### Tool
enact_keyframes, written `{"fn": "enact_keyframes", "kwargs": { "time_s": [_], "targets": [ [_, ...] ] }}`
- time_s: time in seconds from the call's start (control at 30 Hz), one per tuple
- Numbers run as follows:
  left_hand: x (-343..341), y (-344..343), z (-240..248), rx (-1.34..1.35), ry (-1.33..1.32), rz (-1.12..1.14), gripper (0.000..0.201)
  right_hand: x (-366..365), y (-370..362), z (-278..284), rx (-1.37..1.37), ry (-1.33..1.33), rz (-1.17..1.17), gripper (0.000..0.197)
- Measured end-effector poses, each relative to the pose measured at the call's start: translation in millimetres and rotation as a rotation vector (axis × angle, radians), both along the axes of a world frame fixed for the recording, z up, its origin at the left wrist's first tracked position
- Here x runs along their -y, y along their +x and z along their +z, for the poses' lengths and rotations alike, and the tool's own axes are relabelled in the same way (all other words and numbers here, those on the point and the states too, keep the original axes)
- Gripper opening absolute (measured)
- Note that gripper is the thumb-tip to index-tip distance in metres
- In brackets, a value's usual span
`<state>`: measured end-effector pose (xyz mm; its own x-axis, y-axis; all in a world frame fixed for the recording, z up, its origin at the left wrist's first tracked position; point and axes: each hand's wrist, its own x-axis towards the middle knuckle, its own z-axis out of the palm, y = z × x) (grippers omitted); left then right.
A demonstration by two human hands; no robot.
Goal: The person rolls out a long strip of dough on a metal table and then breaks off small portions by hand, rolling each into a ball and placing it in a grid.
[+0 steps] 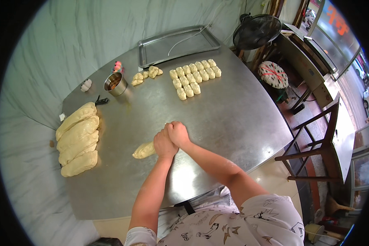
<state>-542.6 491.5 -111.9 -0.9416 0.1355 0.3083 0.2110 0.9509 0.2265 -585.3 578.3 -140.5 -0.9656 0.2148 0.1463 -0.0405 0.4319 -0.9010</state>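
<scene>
A pale piece of dough (142, 151) lies on the steel table in front of me, its left end showing beyond my hands. My left hand (165, 144) is closed over the dough and presses down on it. Against it, slightly farther right and overlapping, sits my right hand (178, 133), its fingers curled over the same dough. Most of the dough under both hands is hidden. To the left are several long dough slabs (80, 137), side by side. Beyond my hands, small cut dough pieces (194, 76) stand in rows, with a few irregular dough lumps (138, 78) left of them.
On the steel table (242, 119), a metal pot (115, 84) with brownish contents stands near a black-handled tool (102, 101). A large metal tray (178, 45) rests at the back edge. Right of the table are a black fan (257, 32), a round stool (273, 75) and a wooden chair (330, 143).
</scene>
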Motion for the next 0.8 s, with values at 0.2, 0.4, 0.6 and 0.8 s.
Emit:
{"fn": "enact_keyframes", "kwargs": {
  "time_s": [0.2, 0.4, 0.6, 0.8],
  "targets": [
    [3.6, -4.7, -3.2, 0.025, 0.026, 0.078, 0.04, 4.3, 6.0, 46.9, 0.29, -0.016, 0.11, 0.046],
    [-7.1, -19.9, -2.1, 0.175, -0.061, 0.123, 0.032, -5.7, -9.9, 45.1, 0.349, 0.1, 0.093, 0.042],
    [-14.8, -30.9, 1.9, 0.354, -0.151, 0.156, 0.025, -21.8, -15.4, 45.8, 0.388, 0.262, 0.14, 0.034],
    [25.3, -55.2, -27.5, 0.23, 0.013, 0.086, 0.032, -55.6, 6.8, 95.5, -0.089, 0.039, 0.782, 0.033]
  ]
}}
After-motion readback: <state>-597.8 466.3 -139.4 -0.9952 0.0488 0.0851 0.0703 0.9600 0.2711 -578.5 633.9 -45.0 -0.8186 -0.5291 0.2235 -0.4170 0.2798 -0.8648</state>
